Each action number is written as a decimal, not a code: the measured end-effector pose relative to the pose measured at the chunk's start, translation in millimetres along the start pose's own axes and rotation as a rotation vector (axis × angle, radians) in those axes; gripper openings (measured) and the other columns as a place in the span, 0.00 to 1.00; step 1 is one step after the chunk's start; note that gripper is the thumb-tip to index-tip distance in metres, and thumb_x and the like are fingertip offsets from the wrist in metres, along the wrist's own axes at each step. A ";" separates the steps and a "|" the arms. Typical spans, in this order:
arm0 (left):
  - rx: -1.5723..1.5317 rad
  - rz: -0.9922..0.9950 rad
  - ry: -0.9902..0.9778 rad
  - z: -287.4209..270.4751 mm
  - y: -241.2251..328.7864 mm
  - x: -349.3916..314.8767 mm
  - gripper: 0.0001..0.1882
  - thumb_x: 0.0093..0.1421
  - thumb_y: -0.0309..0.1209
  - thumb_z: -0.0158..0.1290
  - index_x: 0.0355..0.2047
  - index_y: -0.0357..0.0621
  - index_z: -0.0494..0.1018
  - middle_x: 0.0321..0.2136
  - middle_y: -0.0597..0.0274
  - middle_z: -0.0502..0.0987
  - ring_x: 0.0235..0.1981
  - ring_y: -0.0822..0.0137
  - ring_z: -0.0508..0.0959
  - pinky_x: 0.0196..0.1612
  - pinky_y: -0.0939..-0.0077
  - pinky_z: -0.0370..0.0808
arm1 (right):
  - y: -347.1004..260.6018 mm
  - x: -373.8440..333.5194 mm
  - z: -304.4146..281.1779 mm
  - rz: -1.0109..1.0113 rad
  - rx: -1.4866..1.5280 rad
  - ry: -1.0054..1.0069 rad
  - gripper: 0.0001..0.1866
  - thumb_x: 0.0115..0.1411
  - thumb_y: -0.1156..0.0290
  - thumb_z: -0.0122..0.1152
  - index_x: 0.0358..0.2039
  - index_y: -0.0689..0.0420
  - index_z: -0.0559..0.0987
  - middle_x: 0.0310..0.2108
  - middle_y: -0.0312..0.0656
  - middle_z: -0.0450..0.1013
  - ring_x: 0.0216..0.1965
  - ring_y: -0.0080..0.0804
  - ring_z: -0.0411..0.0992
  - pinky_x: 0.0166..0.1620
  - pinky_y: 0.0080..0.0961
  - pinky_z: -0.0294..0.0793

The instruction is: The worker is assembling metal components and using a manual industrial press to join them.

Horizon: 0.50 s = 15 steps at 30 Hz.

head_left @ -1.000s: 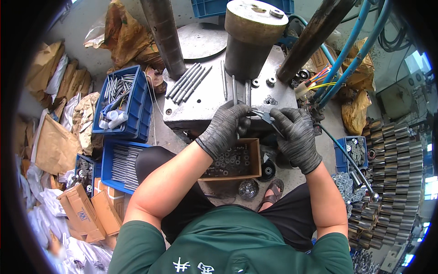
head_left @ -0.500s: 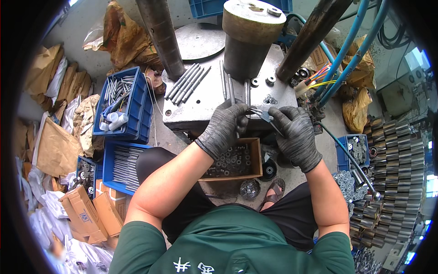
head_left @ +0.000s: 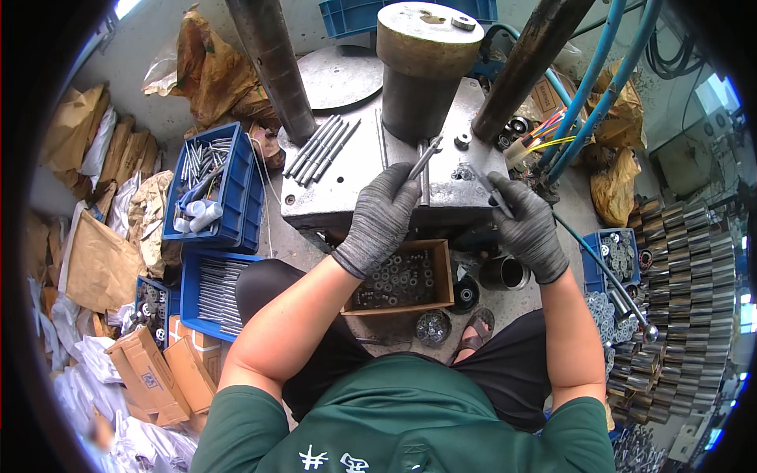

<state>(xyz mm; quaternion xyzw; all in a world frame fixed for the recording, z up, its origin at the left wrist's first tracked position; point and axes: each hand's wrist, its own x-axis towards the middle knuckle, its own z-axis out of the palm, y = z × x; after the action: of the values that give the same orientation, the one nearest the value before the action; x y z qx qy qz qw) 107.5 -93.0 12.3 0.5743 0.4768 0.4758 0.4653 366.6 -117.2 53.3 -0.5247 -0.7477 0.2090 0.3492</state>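
My left hand [head_left: 382, 214], in a grey glove, is closed around a metal shaft [head_left: 426, 156] that slants up to the right, past the press column. My right hand [head_left: 530, 230], gloved alike, grips a pair of pliers [head_left: 500, 197]. Their jaws point up-left toward a small pile of metal rings [head_left: 462, 173] on the machine's steel plate [head_left: 315, 199]; I cannot tell whether they touch it. Behind the held shaft, another rod [head_left: 424, 183] sits at the plate's front edge. A flanged bushing [head_left: 462, 140] stands beyond the rings.
Several shafts [head_left: 323, 150] lie on the plate's left. A thick press column [head_left: 426, 71] rises between two slanted posts. Below my hands is a cardboard box [head_left: 398, 309] of small rings. Blue crates [head_left: 251, 185] stand left; stacked metal tubes [head_left: 686, 299] and hoses [head_left: 603, 102] are right.
My hands have moved apart. The left has tilted the shaft up to the right; the right has drawn the pliers off it, rightward, with their jaws now by the ring pile.
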 end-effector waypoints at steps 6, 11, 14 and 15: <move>0.087 0.171 -0.018 -1.3 -9.9 -0.9 0.15 0.68 0.25 0.54 0.54 0.35 0.79 0.41 0.51 0.82 0.42 0.61 0.83 0.51 0.67 0.79 | 4.1 -3.1 -17.1 0.228 0.188 -0.059 0.25 0.61 0.78 0.66 0.60 0.62 0.80 0.41 0.42 0.82 0.42 0.24 0.79 0.50 0.26 0.79; 0.099 0.162 -0.054 -0.5 -1.8 -2.4 0.16 0.64 0.21 0.59 0.52 0.36 0.80 0.43 0.50 0.84 0.45 0.58 0.86 0.52 0.67 0.81 | 3.9 -1.6 -22.9 0.275 0.140 -0.107 0.26 0.61 0.75 0.68 0.61 0.62 0.80 0.40 0.41 0.82 0.41 0.24 0.78 0.49 0.26 0.79; 0.085 0.114 -0.103 -5.7 3.2 -1.6 0.16 0.64 0.21 0.61 0.53 0.37 0.81 0.43 0.52 0.86 0.45 0.62 0.86 0.53 0.69 0.82 | 4.2 -2.1 -31.0 0.294 0.158 -0.133 0.26 0.61 0.75 0.68 0.61 0.62 0.80 0.41 0.39 0.82 0.42 0.23 0.78 0.50 0.26 0.79; 0.063 0.103 -0.110 -6.6 4.7 -1.9 0.16 0.64 0.22 0.61 0.53 0.37 0.81 0.43 0.53 0.87 0.45 0.64 0.86 0.52 0.70 0.82 | 4.0 -2.5 -34.5 0.275 0.177 -0.142 0.26 0.61 0.75 0.68 0.61 0.62 0.80 0.41 0.39 0.83 0.42 0.22 0.78 0.50 0.26 0.79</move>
<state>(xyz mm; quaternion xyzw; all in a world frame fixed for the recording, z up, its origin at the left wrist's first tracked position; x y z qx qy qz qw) 101.2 -94.8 17.5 0.6378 0.4349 0.4516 0.4474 395.2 -119.9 72.9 -0.5733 -0.6702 0.3565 0.3083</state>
